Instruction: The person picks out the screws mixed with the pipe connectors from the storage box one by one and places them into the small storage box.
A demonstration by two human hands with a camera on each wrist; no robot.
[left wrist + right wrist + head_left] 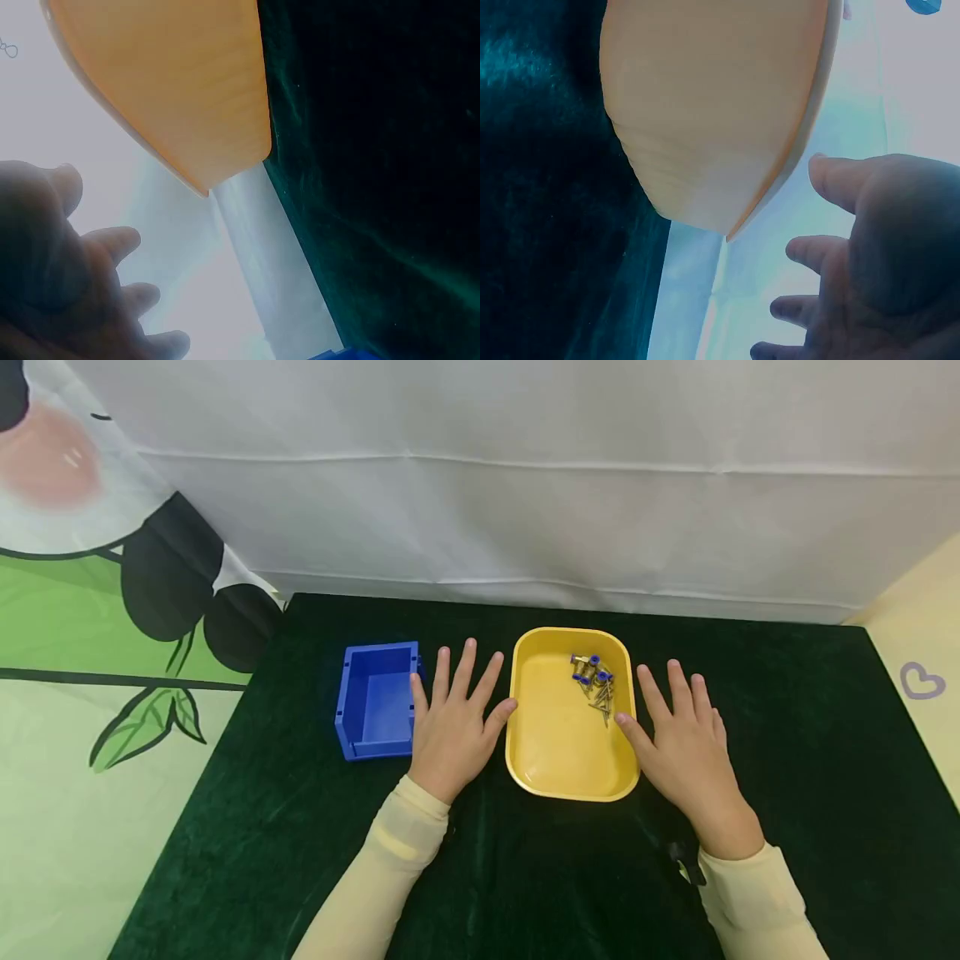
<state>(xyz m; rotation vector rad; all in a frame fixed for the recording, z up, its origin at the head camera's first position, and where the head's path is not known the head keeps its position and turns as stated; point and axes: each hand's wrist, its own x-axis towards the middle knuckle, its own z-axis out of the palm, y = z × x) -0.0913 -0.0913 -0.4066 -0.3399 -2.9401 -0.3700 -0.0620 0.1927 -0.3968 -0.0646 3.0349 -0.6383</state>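
Between my two hands a yellow tray (551, 752) sits on the dark green cloth. In its upper right part lie several brass fittings with blue ends (592, 668) and a small pile of screws (603, 700). My left hand (456, 718) is spread with straight fingers, its thumb tip right at the tray's left rim. On the other side my right hand (684, 747) is spread too, thumb tip at the right rim. Both hands hold nothing. A blue bin (378, 749) stands left of the left hand, whose little finger overlaps its right edge in the head view.
The green cloth (247, 852) covers the table. Behind its far edge hangs a white curtain (525, 527). A printed backdrop (97, 727) is on the left, and a cream panel with a heart (922, 680) borders the right.
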